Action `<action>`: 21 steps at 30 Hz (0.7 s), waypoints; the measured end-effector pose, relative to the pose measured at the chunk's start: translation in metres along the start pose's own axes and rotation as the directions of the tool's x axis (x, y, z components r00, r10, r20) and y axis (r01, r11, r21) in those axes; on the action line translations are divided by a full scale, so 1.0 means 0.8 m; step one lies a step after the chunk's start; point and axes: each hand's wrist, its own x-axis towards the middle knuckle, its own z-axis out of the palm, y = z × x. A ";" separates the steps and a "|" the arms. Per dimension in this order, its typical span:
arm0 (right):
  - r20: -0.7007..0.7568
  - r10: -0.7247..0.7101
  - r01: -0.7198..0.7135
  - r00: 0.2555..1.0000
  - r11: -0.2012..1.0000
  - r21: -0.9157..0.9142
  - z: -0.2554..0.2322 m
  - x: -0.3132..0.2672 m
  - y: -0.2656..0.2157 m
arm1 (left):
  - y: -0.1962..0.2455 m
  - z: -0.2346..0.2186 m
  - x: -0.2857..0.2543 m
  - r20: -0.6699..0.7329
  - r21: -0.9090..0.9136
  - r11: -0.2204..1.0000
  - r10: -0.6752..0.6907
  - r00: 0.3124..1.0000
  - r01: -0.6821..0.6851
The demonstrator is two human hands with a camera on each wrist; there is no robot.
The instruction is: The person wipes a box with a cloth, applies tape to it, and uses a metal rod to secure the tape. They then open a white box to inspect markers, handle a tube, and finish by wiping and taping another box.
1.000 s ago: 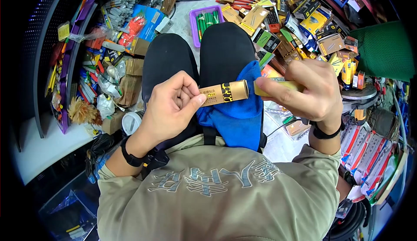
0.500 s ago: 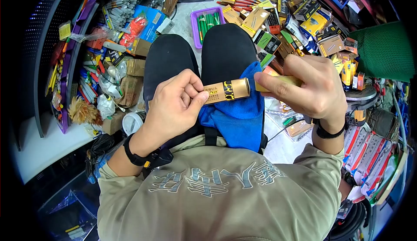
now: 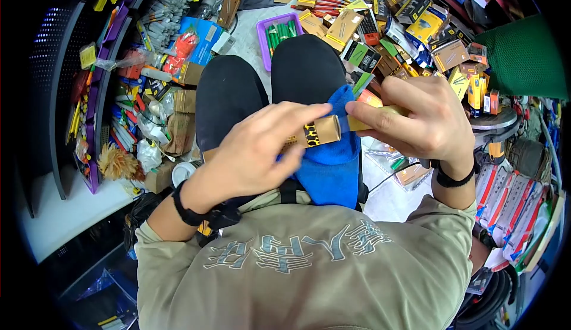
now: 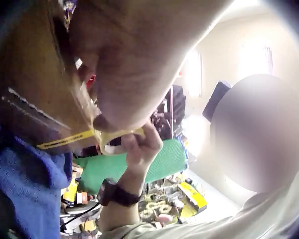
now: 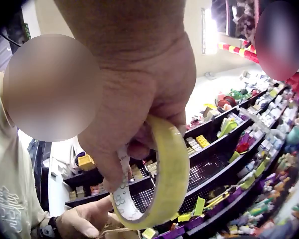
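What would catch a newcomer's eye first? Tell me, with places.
The yellow tape roll in the right hand, near the cardboard box at the left hand, stands out. Next comes the blue cloth on the right thigh, then the box heap ahead to the right.

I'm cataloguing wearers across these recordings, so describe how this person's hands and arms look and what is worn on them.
The left hand and right hand wear no gloves. A black strap circles each wrist, with a dark block visible on the right one. Loose khaki sleeves end near the elbows, leaving the forearms bare.
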 end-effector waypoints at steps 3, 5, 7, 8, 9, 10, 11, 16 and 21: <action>-0.037 0.004 -0.002 0.999 0.998 0.055 0.003 -0.003 -0.004 | 0.016 0.024 0.021 -0.002 0.227 0.973 0.043 0.999 -0.042; -0.023 0.018 -0.017 1.000 0.999 0.045 0.003 -0.008 -0.005 | 0.007 0.029 0.026 0.019 0.280 0.960 0.010 1.000 -0.015; -0.037 0.027 -0.025 0.999 0.998 0.055 0.008 -0.015 -0.002 | 0.000 0.022 0.032 0.053 0.312 0.949 -0.058 0.997 0.039; -0.042 0.035 -0.033 0.998 0.998 0.052 0.007 -0.016 -0.002 | 0.001 0.021 0.033 0.062 0.315 0.949 -0.053 0.997 0.031; -0.045 0.022 -0.018 0.999 0.996 0.092 0.005 -0.016 -0.001 | 0.001 0.019 0.034 0.077 0.292 0.955 -0.078 0.994 0.052; -0.049 0.006 0.000 0.999 0.991 0.132 0.005 -0.015 0.000 | 0.002 0.017 0.035 0.090 0.271 0.960 -0.103 0.991 0.076; -0.055 0.007 0.000 0.998 0.992 0.129 0.004 -0.015 0.003 | 0.006 0.018 0.035 0.090 0.272 0.960 -0.099 0.991 0.071; -0.087 -0.034 0.049 0.996 0.984 0.172 -0.005 -0.014 0.013 | 0.013 0.024 0.035 0.057 0.284 0.959 -0.045 0.997 0.027; -0.209 -0.066 0.101 0.976 0.982 0.162 -0.034 0.008 -0.003 | 0.020 0.000 0.026 -0.151 0.095 0.988 0.132 0.980 -0.119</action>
